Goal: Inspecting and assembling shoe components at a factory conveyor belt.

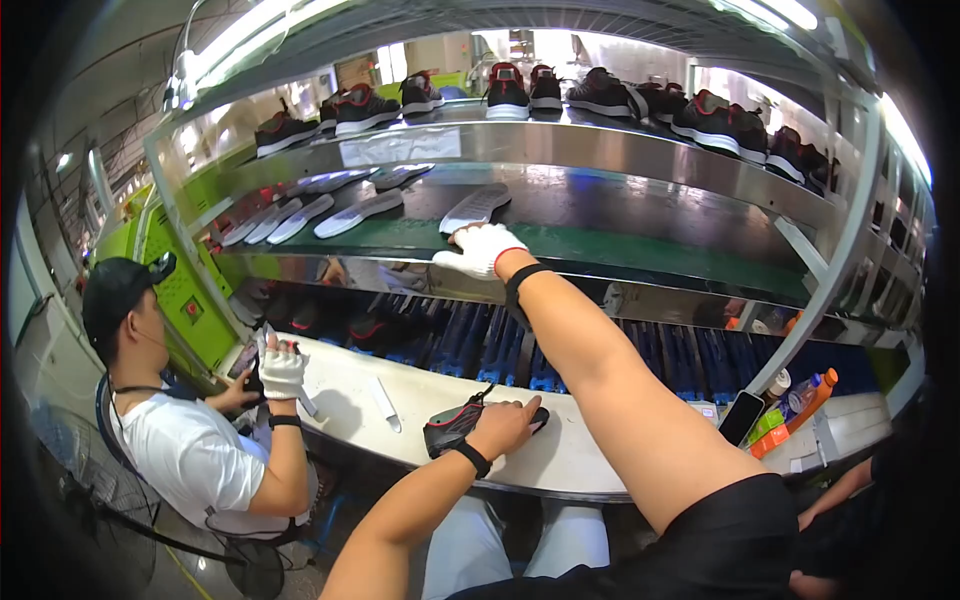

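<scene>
My left hand (503,428), bare, is closed over a black shoe (447,436) with red trim, which lies on its side on the white worktop near the front edge. Its index finger points along the shoe, and the palm hides part of it. My right hand (480,250), in a white glove with bare fingertips, reaches up to the green belt shelf. There its fingers close on the near end of a grey shoe sole (477,207). More pale soles (358,214) lie to the left on the same belt.
Finished-looking black shoes (508,92) line the upper shelf. Blue rollers (500,345) run behind the worktop (345,385), where a white strip (384,403) lies. A phone (740,417) and bottles (812,400) stand at right. At left sits a co-worker (190,430), one hand gloved.
</scene>
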{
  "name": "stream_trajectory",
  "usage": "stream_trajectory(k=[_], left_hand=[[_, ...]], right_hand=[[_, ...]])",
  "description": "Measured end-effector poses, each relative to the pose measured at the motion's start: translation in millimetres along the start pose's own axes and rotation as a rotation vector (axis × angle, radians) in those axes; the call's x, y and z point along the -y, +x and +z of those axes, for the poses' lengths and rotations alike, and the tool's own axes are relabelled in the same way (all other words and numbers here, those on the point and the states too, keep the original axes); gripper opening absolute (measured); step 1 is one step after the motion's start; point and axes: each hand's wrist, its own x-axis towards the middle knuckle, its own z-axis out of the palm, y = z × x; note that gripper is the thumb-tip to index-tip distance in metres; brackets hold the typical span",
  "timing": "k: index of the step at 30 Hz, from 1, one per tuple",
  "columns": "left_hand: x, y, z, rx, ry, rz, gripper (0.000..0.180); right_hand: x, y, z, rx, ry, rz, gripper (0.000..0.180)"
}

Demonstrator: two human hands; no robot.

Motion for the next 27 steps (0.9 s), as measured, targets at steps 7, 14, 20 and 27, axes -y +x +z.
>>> stream_trajectory(k=[7, 14, 20, 27], left_hand=[[-46.5, -59.9, -82.0, -0.418, -0.203, 0.197, 0.051], [-73.8, -105.6, -40.2, -0.729, -0.659, 0.367, 0.062], [-74.5, -132.8, -64.2, -0.706, -0.399, 0.408, 0.056], [-104.2, -142.4, -36.4, -0.669, -0.984, 0.07, 0.038]], right_hand=[[-10.5, -36.2, -4.7, -0.151, 0.077, 0.066, 0.07], [-52.8, -192.5, 17.2, -0.812, 0.108, -0.145, 0.025], [-24.3, -390.4, -10.1, -0.8, 0.23, -0.48, 0.049], [59.4, -475.5, 68.4, -0.666, 1.339, 0.258, 0.043]])
